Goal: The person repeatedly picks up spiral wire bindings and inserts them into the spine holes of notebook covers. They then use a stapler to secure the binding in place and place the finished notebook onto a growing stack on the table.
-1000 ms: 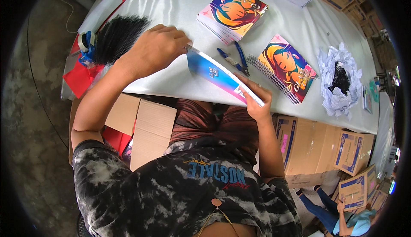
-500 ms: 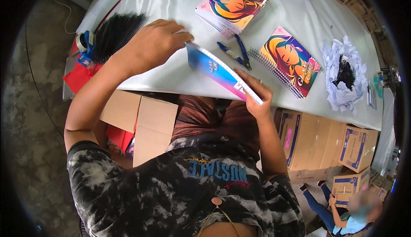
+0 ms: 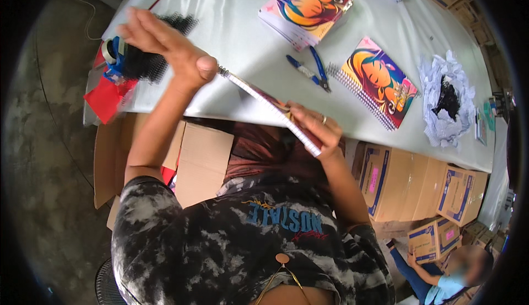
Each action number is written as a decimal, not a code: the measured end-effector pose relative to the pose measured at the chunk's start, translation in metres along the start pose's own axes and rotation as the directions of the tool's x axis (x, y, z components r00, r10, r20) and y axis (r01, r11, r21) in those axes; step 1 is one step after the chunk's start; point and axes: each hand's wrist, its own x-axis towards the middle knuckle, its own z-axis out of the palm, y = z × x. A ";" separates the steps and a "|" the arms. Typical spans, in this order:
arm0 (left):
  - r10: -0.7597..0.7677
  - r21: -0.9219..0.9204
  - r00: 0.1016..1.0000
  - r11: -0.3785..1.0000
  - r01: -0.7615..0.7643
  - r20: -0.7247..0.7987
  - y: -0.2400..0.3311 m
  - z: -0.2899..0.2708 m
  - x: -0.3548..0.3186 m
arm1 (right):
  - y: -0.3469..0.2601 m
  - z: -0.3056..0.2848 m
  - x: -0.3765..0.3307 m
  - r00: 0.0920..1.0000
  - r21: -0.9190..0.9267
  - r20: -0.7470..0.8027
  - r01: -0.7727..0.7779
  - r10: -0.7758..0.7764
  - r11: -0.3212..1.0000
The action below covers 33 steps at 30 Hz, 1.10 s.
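A notebook (image 3: 266,102) is held tilted and nearly edge-on over the table's front edge, a dark spiral coil (image 3: 222,70) poking out at its upper left end. My right hand (image 3: 318,128) grips its lower right part. With fingers stretched out, my left hand (image 3: 172,51) is at the coil's end; whether the palm touches it cannot be told. A heap of black coils (image 3: 149,65) lies behind that hand, partly hidden. Blue-handled pliers (image 3: 312,69) rest beyond the notebook, beside a spiral notebook with a colourful illustrated cover (image 3: 380,81).
A stack of illustrated notebooks (image 3: 305,10) stands at the back. Crumpled white paper (image 3: 447,101) with black coils lies at right. A tape dispenser (image 3: 114,59) sits at left. Cardboard boxes (image 3: 408,181) are below the table; a person (image 3: 435,283) holds a box at lower right.
My left hand has swung left and its fingers have straightened. The notebook has turned more edge-on, its blue-pink cover now out of sight, and the coil end shows. My right hand still holds it.
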 end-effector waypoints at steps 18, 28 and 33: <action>-0.203 -0.455 0.979 0.870 0.191 0.024 -0.019 0.056 -0.088 | -0.001 0.011 0.006 0.996 -0.002 -0.002 0.084 -0.084 0.996; -0.010 -0.283 0.996 0.958 0.034 0.085 0.044 0.019 -0.043 | -0.002 0.012 0.006 0.999 0.005 -0.043 0.015 -0.015 1.000; 0.236 -0.153 0.953 0.952 -0.266 -0.192 0.053 0.005 -0.021 | 0.003 0.008 0.002 0.998 0.010 -0.041 0.042 -0.042 0.999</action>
